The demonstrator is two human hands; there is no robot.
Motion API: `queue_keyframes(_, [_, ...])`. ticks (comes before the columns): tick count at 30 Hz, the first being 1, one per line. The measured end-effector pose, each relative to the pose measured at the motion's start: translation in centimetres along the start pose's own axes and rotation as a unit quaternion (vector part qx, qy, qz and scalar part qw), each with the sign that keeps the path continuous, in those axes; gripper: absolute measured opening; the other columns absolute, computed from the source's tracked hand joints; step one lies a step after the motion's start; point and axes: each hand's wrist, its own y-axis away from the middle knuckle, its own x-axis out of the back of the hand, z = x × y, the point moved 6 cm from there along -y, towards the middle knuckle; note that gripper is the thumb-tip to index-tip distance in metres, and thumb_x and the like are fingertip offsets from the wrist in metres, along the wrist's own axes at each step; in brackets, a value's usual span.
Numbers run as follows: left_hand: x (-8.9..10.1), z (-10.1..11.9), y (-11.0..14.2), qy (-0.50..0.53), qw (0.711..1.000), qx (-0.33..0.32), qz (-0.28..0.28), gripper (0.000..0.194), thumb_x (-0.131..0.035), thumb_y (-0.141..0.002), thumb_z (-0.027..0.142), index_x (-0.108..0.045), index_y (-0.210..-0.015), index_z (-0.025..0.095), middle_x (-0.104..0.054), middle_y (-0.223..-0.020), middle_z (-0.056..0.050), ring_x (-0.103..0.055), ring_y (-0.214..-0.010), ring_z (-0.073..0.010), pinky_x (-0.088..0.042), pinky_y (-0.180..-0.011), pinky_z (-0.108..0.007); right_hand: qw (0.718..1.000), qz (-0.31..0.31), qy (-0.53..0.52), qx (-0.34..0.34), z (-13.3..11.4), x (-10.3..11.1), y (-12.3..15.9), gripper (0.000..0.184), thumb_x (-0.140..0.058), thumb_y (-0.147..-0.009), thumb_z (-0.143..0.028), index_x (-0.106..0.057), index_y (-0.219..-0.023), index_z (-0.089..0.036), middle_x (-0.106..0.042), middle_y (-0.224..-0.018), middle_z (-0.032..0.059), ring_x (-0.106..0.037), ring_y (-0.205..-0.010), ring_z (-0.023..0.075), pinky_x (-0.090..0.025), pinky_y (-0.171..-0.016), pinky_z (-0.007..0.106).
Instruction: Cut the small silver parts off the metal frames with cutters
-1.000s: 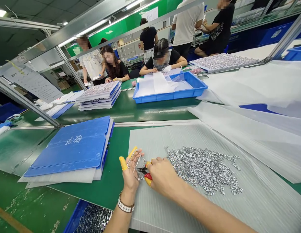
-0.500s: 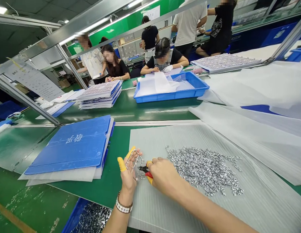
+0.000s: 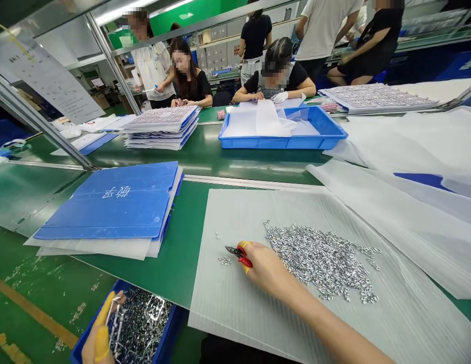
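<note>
My right hand [image 3: 267,268] grips red-handled side cutters [image 3: 239,254], whose dark jaws point left over a ribbed translucent plastic sheet [image 3: 235,313]. Just left of the jaws lies a small cluster of silver metal parts [image 3: 224,261]. A large pile of the same parts [image 3: 318,260] spreads to the right of my hand. At the bottom edge, my left hand [image 3: 100,336], with yellow finger cots, holds a thin metal frame [image 3: 116,316] above a blue bin [image 3: 170,328]. The bin is full of metal scrap [image 3: 142,323]. My fingers partly hide the frame.
A blue folder stack [image 3: 114,207] lies left of the sheet. White foam sheets [image 3: 402,202] cover the right side. Beyond stand a blue tray [image 3: 283,141] and stacked sheets of parts [image 3: 161,126], with co-workers seated and standing across the green bench.
My left hand has moved down and left from above the bench to the blue bin, taking the metal frame with it. Small parts now lie on the sheet. The cutters have shifted slightly.
</note>
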Motion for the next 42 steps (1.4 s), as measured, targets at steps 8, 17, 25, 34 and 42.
queue_keyframes(8, [2.3,-10.4,-7.5,-0.341,0.938,0.036,-0.044,0.078,-0.051,-0.063,0.057,-0.053,-0.126,0.011,-0.052,-0.134,-0.020,-0.047,-0.119,-0.0471,-0.037,-0.095,-0.060,0.995,0.003,0.005,0.096,-1.7,-2.0,-1.1,0.021,-0.050,-0.078,-0.009,-0.056,-0.096,-0.018,-0.063,-0.090,0.0057,-0.054,-0.083,0.0190,-0.037,-0.071,0.028])
queue_keyframes(17, [-2.4,2.8,-1.8,-0.199,0.956,-0.092,-0.196,0.033,-0.059,-0.074,0.042,-0.070,-0.099,0.024,-0.073,-0.090,-0.003,-0.065,-0.070,-0.0236,-0.051,-0.060,-0.032,0.996,0.018,0.013,0.084,-1.3,-1.8,-2.5,0.024,-0.050,-0.071,-0.002,-0.055,-0.087,-0.020,-0.061,-0.076,0.0031,-0.053,-0.069,0.0172,-0.032,-0.059,0.026])
queue_keyframes(25, [-16.9,17.9,7.9,-0.113,0.819,-0.455,-0.331,0.026,-0.055,-0.085,0.018,-0.062,-0.110,0.021,-0.068,-0.103,-0.008,-0.061,-0.089,-0.0222,-0.046,-0.078,-0.037,0.988,-0.008,-0.089,0.128,-3.9,1.3,-0.9,0.024,-0.049,-0.069,-0.004,-0.050,-0.084,-0.022,-0.057,-0.071,-0.0018,-0.046,-0.057,0.0117,-0.028,-0.054,0.023])
queue_keyframes(34, [-20.4,15.5,6.2,-0.065,0.864,-0.312,-0.390,0.016,-0.054,-0.083,0.014,-0.067,-0.090,0.019,-0.066,-0.080,-0.004,-0.058,-0.070,-0.0170,-0.043,-0.063,-0.029,0.985,0.010,-0.159,0.070,-2.8,-0.4,-2.2,0.019,-0.050,-0.076,-0.011,-0.052,-0.092,-0.021,-0.061,-0.074,-0.0010,-0.052,-0.062,0.0134,-0.032,-0.056,0.023])
queue_keyframes(42, [-20.0,10.6,2.6,0.161,0.931,-0.005,-0.329,0.014,-0.068,-0.071,0.025,-0.066,-0.082,0.016,-0.067,-0.075,-0.003,-0.063,-0.059,-0.0144,-0.048,-0.060,-0.027,0.996,-0.007,0.046,0.071,-3.8,-3.2,-3.1,0.014,-0.049,-0.077,-0.011,-0.056,-0.087,-0.017,-0.066,-0.082,0.0079,-0.059,-0.075,0.0230,-0.029,-0.056,0.029])
